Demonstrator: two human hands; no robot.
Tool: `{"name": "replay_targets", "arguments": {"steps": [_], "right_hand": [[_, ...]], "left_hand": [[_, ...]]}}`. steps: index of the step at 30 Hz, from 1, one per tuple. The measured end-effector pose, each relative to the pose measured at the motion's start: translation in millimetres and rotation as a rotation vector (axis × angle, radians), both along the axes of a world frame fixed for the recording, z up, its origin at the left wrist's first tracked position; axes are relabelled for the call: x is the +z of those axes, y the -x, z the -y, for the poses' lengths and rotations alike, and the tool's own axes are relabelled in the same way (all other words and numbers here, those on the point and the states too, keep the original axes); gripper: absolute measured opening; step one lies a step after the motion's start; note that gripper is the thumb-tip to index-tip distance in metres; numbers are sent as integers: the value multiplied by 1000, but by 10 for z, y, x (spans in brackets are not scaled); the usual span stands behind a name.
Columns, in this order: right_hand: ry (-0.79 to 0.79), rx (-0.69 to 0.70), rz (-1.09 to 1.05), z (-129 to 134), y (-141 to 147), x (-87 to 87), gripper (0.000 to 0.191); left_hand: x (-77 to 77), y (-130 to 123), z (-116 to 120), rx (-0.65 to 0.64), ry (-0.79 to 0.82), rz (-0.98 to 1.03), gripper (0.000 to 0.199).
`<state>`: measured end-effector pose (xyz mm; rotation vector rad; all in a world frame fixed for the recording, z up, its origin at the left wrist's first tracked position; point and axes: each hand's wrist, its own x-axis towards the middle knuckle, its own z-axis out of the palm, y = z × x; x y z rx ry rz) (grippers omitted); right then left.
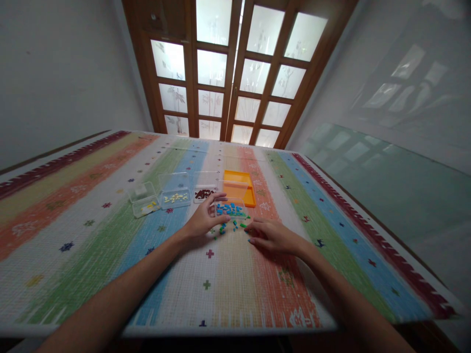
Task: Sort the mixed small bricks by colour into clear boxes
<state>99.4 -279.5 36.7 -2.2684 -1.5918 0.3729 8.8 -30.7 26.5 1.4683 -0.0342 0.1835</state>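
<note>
My left hand (205,216) grips the left end of a small clear plastic box (243,214), thumb in front and fingers behind. Blue toy bricks (228,209) lie in the box, with some green along its near edge. Loose blue and green bricks (222,228) are scattered on the cloth just in front of it. Beside them, on the right, my right hand (272,236) rests low with thumb and forefinger apart. A green brick (243,225) lies near its forefinger. Something small and blue shows at the thumb tip, too small to make out.
Behind stands an orange divided tray (251,197). Open clear boxes to the left hold brown pieces (204,194), cream pieces (175,198) and yellow pieces (150,207). A striped tablecloth (191,284) covers the table, with walls at both sides and glazed doors (228,73) beyond.
</note>
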Motion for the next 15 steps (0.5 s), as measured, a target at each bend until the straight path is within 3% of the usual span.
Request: {"name": "replay_targets", "arguments": {"steps": [15], "right_hand": [[6, -39, 35, 4, 91, 75, 13]], "left_hand": [[-16, 16, -5, -9, 18, 4, 61]]}}
